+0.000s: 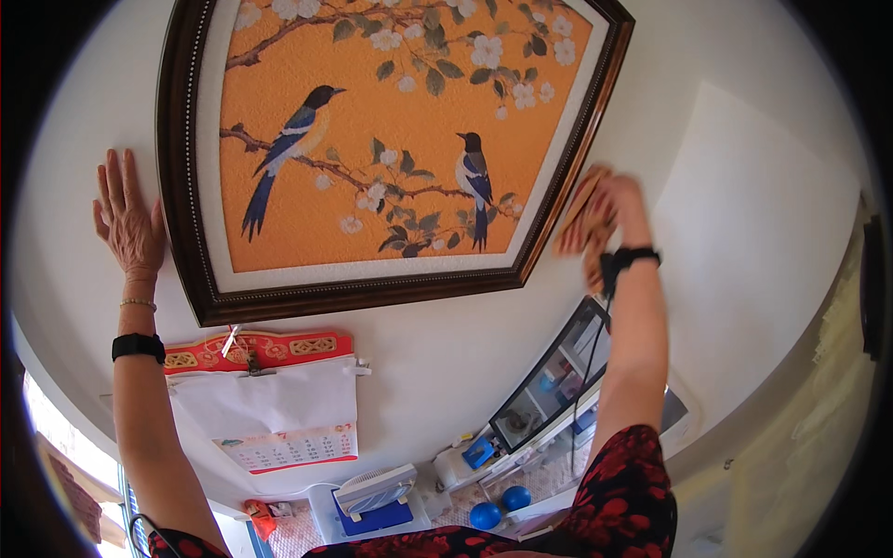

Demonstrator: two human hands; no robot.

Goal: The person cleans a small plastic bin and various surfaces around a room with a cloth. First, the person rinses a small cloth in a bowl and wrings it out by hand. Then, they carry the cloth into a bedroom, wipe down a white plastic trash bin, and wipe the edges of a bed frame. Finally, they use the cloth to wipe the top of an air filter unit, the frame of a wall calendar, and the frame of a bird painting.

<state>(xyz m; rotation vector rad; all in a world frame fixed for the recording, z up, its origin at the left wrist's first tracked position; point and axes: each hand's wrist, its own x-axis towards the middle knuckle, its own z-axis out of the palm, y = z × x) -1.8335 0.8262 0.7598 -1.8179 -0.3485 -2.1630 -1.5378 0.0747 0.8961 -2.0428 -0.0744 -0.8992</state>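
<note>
A framed picture (398, 160) of two birds on flowering branches hangs on the white wall (432, 349) before me. Its dark wooden frame (363, 292) has a beaded inner edge. My left hand (131, 216) lies against the wall beside the frame's left side, fingers spread, with the thumb at the frame's edge. At the lower right side of the frame, my right hand (623, 202) grips a crumpled brown-orange cloth (578, 222). Hand and cloth are blurred, and I cannot tell whether the cloth touches the frame or the wall.
Below the picture hangs a wall calendar (279, 411) with a red top. Lower down are a small fan-like appliance (377, 488), two blue balls (501, 508) and a dark-framed mirror (551, 376). A black cable (584, 376) dangles by my right arm. A pale curtain (788, 432) is at right.
</note>
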